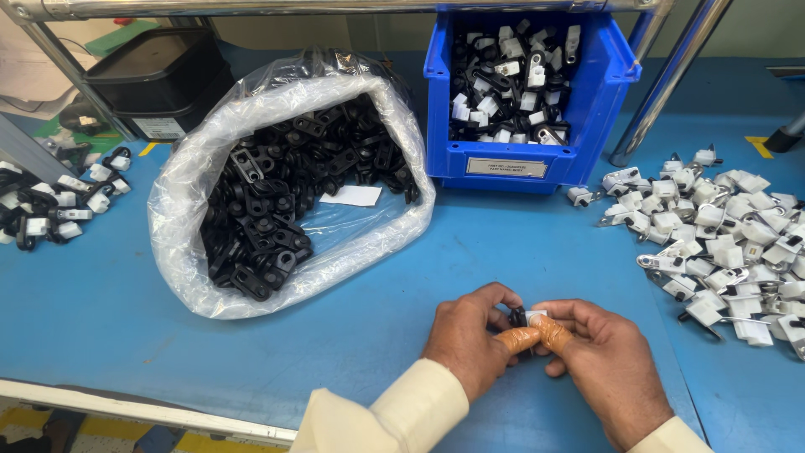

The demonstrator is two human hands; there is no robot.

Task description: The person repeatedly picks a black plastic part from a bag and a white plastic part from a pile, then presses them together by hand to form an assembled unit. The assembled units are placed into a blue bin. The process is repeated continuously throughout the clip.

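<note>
A small black-and-white part is pinched low over the blue table between the left hand and right hand, fingers closed around it. Most of it is hidden by the capped thumbs; its shape cannot be made out.

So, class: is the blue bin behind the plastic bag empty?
No, the blue bin is piled with black and white parts, standing to the right of the plastic bag.

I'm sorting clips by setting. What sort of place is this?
Likely a factory assembly bench: a bag of black parts, a blue bin, a white-clip pile, hands joining two pieces.
</note>
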